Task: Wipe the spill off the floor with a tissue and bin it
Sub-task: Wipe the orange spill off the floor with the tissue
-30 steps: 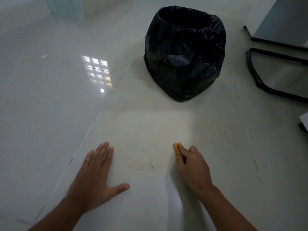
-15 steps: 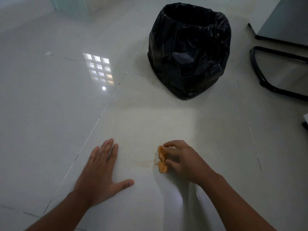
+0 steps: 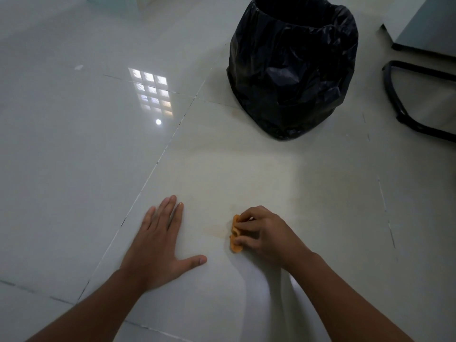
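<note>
On one floor [image 3: 74,169]: two hands [image 3: 158,245], one tissue [image 3: 235,234], one bin [image 3: 293,67].

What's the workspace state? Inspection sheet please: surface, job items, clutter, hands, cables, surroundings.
Surface: glossy pale tiled floor, faint orange smear left of the tissue.
Job's things: orange-stained tissue on the floor; black-lined bin beyond it, open.
Clutter: small pale speck far left.
Hands: left hand flat on the floor; right hand grips the tissue.
Cables: nothing seen.
Surroundings: black chair base, grey cabinet at right.
</note>
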A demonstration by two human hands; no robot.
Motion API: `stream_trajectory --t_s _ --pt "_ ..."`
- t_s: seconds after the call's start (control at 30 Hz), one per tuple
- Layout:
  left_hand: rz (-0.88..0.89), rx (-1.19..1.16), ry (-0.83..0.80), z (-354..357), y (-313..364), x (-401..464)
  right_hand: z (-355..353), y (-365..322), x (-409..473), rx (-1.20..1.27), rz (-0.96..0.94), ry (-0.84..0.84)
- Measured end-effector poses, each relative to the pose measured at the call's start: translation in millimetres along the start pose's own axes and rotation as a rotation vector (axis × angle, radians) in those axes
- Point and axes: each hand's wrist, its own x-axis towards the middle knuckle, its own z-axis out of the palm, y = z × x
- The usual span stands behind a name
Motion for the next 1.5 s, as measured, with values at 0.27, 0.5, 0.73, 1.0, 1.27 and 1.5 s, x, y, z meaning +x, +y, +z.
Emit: stream_trajectory --t_s 0.27,0.5,0.73,1.0,1.27,1.5 --pt "-0.012 -0.039 0.014 -2 1 0 27 -26 16 -0.017 0.087 0.197" --pt "-0.074 -0.073 0.051 -3 -3 -1 17 -14 -10 -0.084 -0.177 0.13" --pt "-0.089 -0.011 0.017 -3 -20 -3 35 -32 -7 -0.24 -0.179 -0.074" --pt "-0.089 -0.001 -0.004 -3 -21 -4 37 -36 -4 -0.241 -0.208 -0.079" --pt "-0.113 -0.013 0.013 -17 -39 24 52 -65 45 -0.282 -0.028 -0.099" --pt "-0.181 -0.059 0.023 -20 -55 57 55 -72 98 -0.263 0.025 -0.075"
